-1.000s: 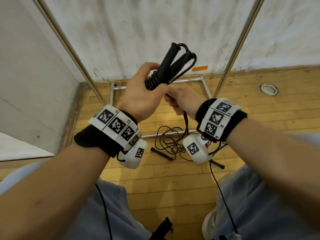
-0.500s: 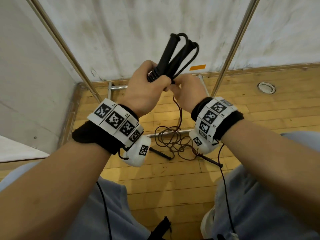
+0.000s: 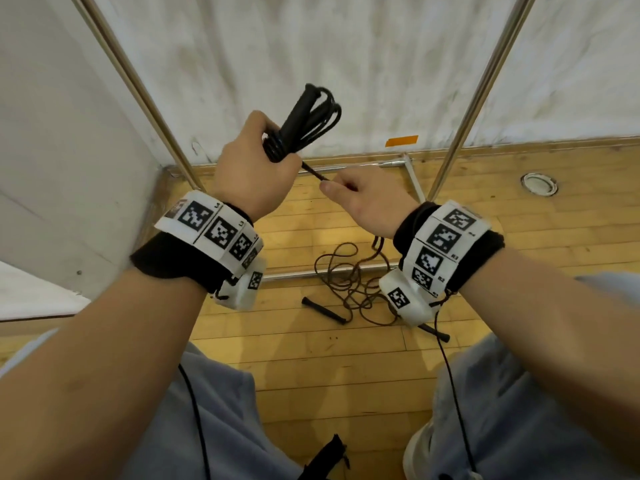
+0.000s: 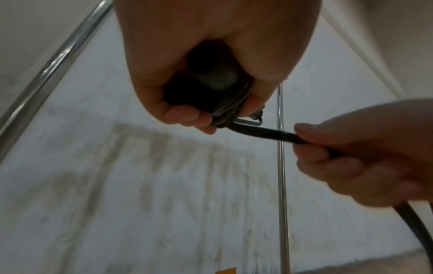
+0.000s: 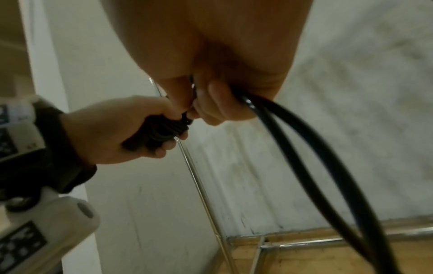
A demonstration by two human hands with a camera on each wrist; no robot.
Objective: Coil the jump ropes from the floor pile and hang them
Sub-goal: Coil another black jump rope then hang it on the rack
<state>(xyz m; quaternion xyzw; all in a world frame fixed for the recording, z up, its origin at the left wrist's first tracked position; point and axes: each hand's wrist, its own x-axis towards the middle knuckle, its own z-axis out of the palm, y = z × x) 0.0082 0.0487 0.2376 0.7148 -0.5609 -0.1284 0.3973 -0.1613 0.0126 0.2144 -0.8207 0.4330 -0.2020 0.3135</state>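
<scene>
Item: black jump rope [image 3: 304, 129], part-coiled. The bundle of handle and looped cord is held up before the white wall, gripped at its wound lower end in the left hand [image 3: 252, 174], fingers curled round it. A short taut run of cord leads from the bundle to the right hand [image 3: 367, 202], which pinches it between thumb and curled fingers; beyond that hand the cord hangs down toward the floor.

Adjacent: second jump rope [image 3: 349, 282], brown cord in a loose tangle on the wooden floor [image 3: 519, 237] below the hands, its two black handles lying at the near edge of the tangle, one partly hidden by the right wrist camera. Metal rack [image 3: 464, 109]: slanted uprights at either side of the hands, base bars on the floor, one crossing under the tangle. Orange tape mark [image 3: 401, 141] low on the wall. Round floor fitting [image 3: 539, 183] at right.

Change from half a second earlier: the right hand, then against the bundle, now sits lower and apart from it, with cord drawn out between the two hands.
</scene>
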